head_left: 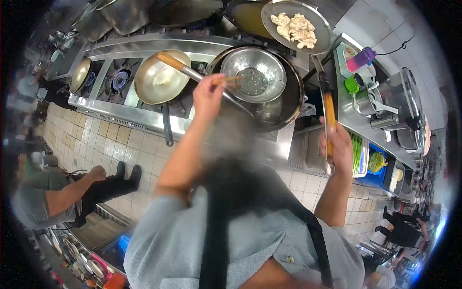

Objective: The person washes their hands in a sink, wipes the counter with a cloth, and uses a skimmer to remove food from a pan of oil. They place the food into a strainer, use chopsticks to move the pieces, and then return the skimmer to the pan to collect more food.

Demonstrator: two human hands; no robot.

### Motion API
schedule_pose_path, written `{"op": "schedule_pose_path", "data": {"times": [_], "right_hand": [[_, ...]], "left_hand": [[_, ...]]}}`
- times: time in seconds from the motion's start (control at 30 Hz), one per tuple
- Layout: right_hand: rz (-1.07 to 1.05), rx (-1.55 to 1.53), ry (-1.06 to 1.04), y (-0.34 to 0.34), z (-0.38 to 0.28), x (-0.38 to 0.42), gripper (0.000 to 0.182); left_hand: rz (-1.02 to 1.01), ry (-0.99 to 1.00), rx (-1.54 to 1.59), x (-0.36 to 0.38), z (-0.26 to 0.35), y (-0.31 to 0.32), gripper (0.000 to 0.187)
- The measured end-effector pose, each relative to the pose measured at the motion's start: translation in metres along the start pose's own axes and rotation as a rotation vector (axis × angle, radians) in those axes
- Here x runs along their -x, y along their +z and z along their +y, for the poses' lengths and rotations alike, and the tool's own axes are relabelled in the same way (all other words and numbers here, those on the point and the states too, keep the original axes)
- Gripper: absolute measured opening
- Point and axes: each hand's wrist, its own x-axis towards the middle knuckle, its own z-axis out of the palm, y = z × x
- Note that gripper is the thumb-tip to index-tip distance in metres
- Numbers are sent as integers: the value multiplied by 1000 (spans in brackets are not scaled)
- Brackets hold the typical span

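Observation:
My right hand (338, 144) is wrapped round the wooden handle of a big round skimmer (323, 41). Pale, lumpy food pieces (296, 30) lie on its flat metal face, held out over the back of the stove. My left hand (209, 94) is closed in a pinch on a thin brown stick-like piece (230, 81), at the left rim of a metal colander (276, 72). That colander sits over a large dark wok (291, 108). A wooden-handled metal utensil (174, 61) lies across the stove by my left hand; its far end is partly hidden.
A pale pan (151, 84) and a smaller pan (79, 77) sit on burners to the left. A purple-lidded container (360, 59) and a large pot (402, 94) stand on the right counter. Another person (57, 192) is at the left.

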Motion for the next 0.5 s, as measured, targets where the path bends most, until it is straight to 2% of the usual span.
{"op": "schedule_pose_path", "data": {"times": [0.03, 0.23, 0.3, 0.37, 0.43, 0.5], "right_hand": [[-2, 9, 7, 8, -4, -15, 37], [-45, -80, 35, 39, -1, -108, 37], [-55, -120, 41, 50, 2, -134, 34], [-59, -137, 59, 62, 4, -153, 28], [-62, -138, 59, 68, 9, -170, 26], [-38, -196, 105, 76, 12, -179, 25]], "left_hand": [[-7, 43, -104, 3, 10, 0, 27], [-4, 111, -123, 34, 1, -29, 48], [-63, 72, -205, 53, -15, -49, 55], [-71, 29, -203, 82, -40, -69, 52], [-100, -193, -183, 121, -70, -93, 46], [-168, -280, -194, 157, -64, -121, 38]]}}
